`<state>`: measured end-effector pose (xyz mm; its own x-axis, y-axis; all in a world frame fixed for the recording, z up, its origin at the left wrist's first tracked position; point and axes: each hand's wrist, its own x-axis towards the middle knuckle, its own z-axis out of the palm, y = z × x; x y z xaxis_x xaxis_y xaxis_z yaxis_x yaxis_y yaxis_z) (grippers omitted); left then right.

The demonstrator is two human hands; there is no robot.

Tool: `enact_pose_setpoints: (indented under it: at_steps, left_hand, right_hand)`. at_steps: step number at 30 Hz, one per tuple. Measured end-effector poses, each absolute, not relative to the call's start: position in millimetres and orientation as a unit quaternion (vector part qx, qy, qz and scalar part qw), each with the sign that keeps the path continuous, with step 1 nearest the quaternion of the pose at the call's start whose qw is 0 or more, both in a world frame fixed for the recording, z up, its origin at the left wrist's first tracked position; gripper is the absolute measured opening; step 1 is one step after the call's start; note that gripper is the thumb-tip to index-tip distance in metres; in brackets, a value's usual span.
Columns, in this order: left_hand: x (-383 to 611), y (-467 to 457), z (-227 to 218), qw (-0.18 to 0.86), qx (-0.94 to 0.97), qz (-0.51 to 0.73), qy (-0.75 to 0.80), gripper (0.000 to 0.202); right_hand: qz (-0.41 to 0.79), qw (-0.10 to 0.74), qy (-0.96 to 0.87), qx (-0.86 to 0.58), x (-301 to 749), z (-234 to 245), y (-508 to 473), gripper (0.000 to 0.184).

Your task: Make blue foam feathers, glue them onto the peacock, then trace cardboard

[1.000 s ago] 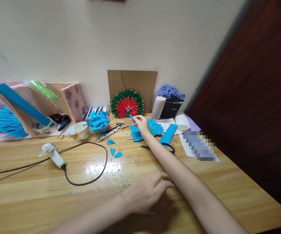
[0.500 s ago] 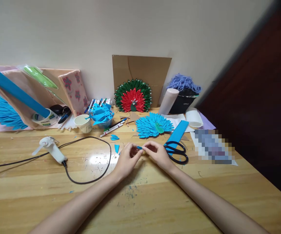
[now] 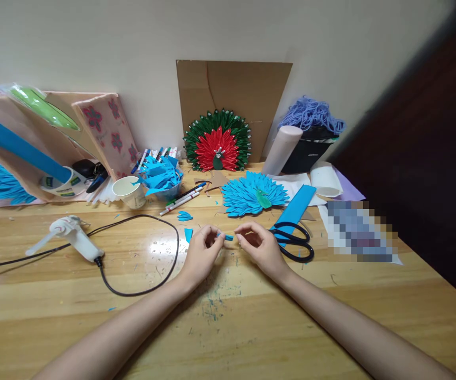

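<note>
Between the thumb and fingers of my left hand [image 3: 204, 250] is a small rolled strip of blue crepe paper [image 3: 229, 237], its tip pointing right. My right hand [image 3: 260, 248] hovers just right of that tip, thumb and forefinger curved with a slight gap and nothing visible in them. Right beside it lie black-handled scissors [image 3: 307, 250] on a long blue paper strip [image 3: 299, 203]. Behind my hands rests a peacock of layered blue paper feathers [image 3: 244, 195] with a green body [image 3: 263, 199]. Several loose blue feathers [image 3: 184, 216] and a cut blue piece [image 3: 188, 235] lie to the left.
A white glue gun [image 3: 81, 240] with a looping black cord [image 3: 133, 294] lies left. Behind stand a paper cup [image 3: 129, 192], a bowl of blue scraps [image 3: 160, 179], markers [image 3: 182, 200] and a red-green peacock [image 3: 217, 142] against cardboard [image 3: 236, 87]. A white roll [image 3: 283, 150] leans back right.
My right fingers have come off the blue strip and moved slightly right; my left hand still holds it. The camera view has tilted down and come closer.
</note>
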<state>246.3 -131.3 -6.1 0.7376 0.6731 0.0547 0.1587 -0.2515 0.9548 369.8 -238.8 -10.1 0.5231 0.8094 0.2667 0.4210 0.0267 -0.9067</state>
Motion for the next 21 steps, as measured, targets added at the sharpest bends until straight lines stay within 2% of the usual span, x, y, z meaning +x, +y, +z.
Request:
enact_pose_setpoints:
  at_steps: [7, 21]
  left_hand:
    - [247.0, -131.4, -5.9, 0.553, 0.76, 0.224, 0.259, 0.021]
    - [246.2, -132.2, -8.4, 0.577, 0.753, 0.219, 0.228, 0.024]
  right_hand:
    - [0.131, 0.535, -0.527, -0.647, 363.6, -5.2, -242.0, 0.014]
    - [0.145, 0.564, -0.463, -0.669, 368.6, -9.5, -240.0, 0.011]
